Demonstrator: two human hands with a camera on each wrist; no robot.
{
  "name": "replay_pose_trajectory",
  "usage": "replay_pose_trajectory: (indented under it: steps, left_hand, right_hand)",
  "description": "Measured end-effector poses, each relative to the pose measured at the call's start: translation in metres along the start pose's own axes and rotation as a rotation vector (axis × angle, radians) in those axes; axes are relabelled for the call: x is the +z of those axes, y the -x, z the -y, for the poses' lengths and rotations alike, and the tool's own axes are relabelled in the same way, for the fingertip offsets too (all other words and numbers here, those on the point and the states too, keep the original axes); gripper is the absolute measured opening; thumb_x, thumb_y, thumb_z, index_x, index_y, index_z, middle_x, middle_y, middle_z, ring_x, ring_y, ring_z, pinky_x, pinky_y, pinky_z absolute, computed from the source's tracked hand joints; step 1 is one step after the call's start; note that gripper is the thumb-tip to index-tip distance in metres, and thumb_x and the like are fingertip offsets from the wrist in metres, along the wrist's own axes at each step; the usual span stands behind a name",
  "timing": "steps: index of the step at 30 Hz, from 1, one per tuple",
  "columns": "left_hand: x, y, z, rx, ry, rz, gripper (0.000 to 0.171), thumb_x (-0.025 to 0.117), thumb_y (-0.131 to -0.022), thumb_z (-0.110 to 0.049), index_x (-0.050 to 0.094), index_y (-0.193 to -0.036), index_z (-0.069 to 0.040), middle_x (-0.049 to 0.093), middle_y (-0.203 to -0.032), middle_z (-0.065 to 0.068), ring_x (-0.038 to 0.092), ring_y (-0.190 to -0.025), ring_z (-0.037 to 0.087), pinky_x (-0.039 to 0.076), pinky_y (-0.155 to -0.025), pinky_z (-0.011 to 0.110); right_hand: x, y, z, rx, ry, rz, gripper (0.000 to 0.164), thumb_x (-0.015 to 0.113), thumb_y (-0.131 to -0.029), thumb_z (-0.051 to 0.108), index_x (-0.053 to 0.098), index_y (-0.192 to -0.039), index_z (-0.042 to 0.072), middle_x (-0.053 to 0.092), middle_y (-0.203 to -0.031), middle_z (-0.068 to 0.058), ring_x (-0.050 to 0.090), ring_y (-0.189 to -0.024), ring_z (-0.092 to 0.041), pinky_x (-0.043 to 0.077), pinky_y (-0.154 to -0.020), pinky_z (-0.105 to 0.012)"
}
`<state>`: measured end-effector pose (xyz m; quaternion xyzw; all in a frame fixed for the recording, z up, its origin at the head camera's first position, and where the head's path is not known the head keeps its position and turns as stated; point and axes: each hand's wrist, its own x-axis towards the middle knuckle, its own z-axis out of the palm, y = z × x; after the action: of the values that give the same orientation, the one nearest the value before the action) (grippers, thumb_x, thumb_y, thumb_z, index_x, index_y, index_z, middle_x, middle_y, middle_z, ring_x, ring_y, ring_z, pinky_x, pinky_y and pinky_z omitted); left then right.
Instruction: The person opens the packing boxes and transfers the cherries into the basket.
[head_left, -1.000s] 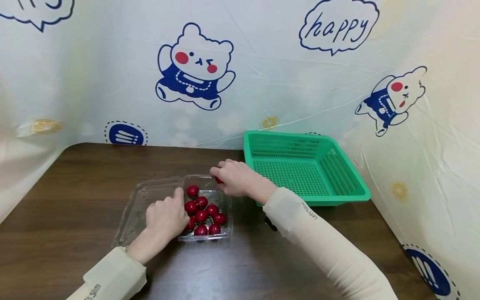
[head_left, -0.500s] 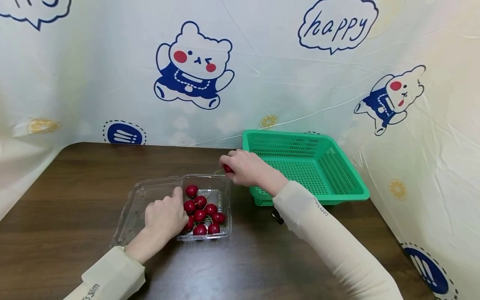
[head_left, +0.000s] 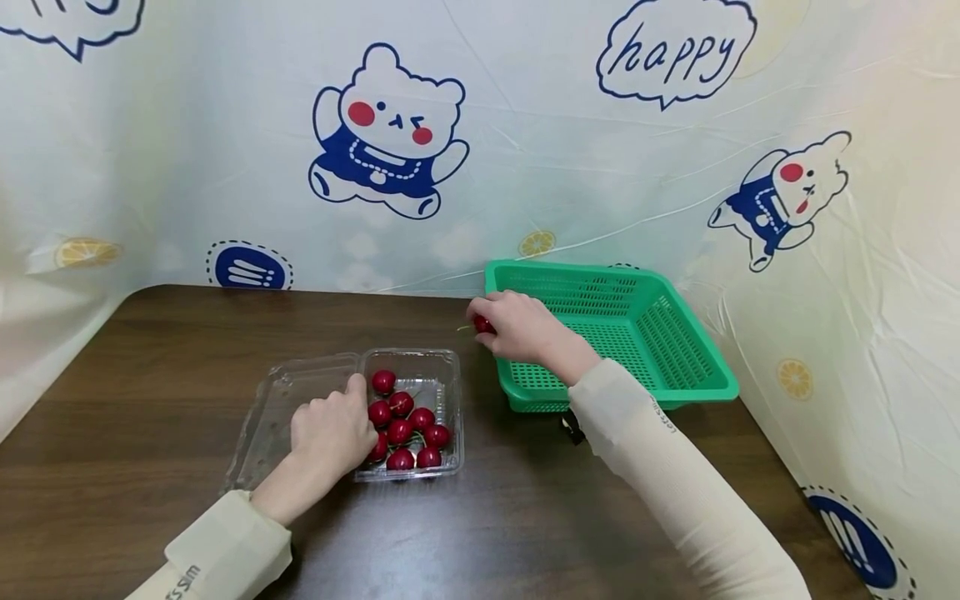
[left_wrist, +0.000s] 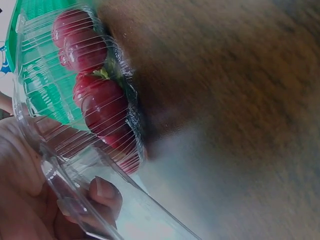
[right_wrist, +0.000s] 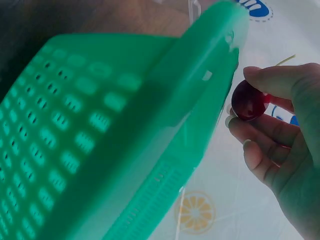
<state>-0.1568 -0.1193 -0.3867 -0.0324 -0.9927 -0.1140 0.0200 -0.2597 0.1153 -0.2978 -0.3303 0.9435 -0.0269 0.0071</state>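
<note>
In the head view my right hand [head_left: 528, 329] holds a dark red cherry [head_left: 482, 323] with a thin green stem, over the left rim of the green plastic basket [head_left: 693, 342]. The right wrist view shows the cherry [right_wrist: 248, 102] pinched between thumb and fingers, just outside the basket wall [right_wrist: 165, 115]. My left hand [head_left: 333, 429] grips the hinge side of a clear plastic box [head_left: 432, 393]. Several cherries [head_left: 401, 432] lie in that box, some partly behind the hand. The left wrist view shows fingers [left_wrist: 106, 194] curled at the box's edge.
The box's clear lid [head_left: 273, 408] lies folded back to the left on the brown wooden table [head_left: 150, 417]. A printed cloth [head_left: 525, 150] hangs behind the table and along its right side. The basket stands at the table's back right.
My right hand has carried the cherry away from the box, rightward and farther back, to the basket's left rim. My left hand has stayed on the box.
</note>
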Motion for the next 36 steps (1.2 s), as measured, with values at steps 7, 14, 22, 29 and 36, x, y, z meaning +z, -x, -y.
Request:
replay_pose_trajectory:
  steps: [7,14,22,29,36]
  left_hand:
    - [-0.001,0.0,0.0,-0.002,0.005,0.001,0.021,0.056,-0.075,-0.009,0.045,-0.089,0.001,0.065,-0.064,0.023,0.06,-0.052,0.04,0.047,-0.044,0.049]
    - [-0.002,0.0,-0.001,-0.008,0.005,0.004,0.02,0.056,-0.075,-0.009,0.045,-0.089,0.001,0.065,-0.065,0.024,0.06,-0.053,0.041,0.047,-0.045,0.049]
    - [-0.001,0.0,-0.001,-0.009,0.003,0.007,0.021,0.057,-0.075,-0.01,0.046,-0.089,0.001,0.066,-0.066,0.024,0.06,-0.053,0.042,0.047,-0.046,0.049]
    - [0.0,0.0,-0.001,-0.005,-0.001,-0.005,0.021,0.058,-0.074,-0.01,0.046,-0.088,0.001,0.066,-0.066,0.025,0.06,-0.053,0.042,0.047,-0.046,0.05]
    - [0.001,0.0,0.0,-0.003,0.005,-0.017,0.02,0.057,-0.074,-0.009,0.046,-0.087,0.001,0.067,-0.067,0.026,0.061,-0.054,0.043,0.047,-0.046,0.051]
  right_hand:
    - [-0.005,0.005,-0.014,0.04,-0.021,-0.016,0.028,0.066,-0.088,0.017,0.064,-0.115,0.009,0.068,-0.103,-0.01,0.06,-0.091,-0.023,0.055,-0.076,-0.041]
    - [-0.01,0.012,-0.029,0.071,-0.042,-0.04,0.028,0.066,-0.088,0.016,0.063,-0.114,0.007,0.069,-0.108,-0.012,0.061,-0.094,-0.027,0.055,-0.081,-0.046]
    - [-0.007,0.017,-0.045,0.1,-0.05,-0.019,0.027,0.065,-0.088,0.014,0.063,-0.114,0.007,0.069,-0.11,-0.014,0.06,-0.095,-0.029,0.055,-0.081,-0.047]
    - [-0.003,0.022,-0.058,0.142,-0.054,0.018,0.028,0.065,-0.088,0.012,0.062,-0.115,0.005,0.069,-0.108,-0.015,0.061,-0.091,-0.029,0.055,-0.08,-0.047]
    - [0.001,0.029,-0.072,0.173,-0.033,0.041,0.026,0.062,-0.089,0.011,0.063,-0.114,0.004,0.069,-0.096,-0.013,0.058,-0.076,-0.025,0.05,-0.067,-0.04]
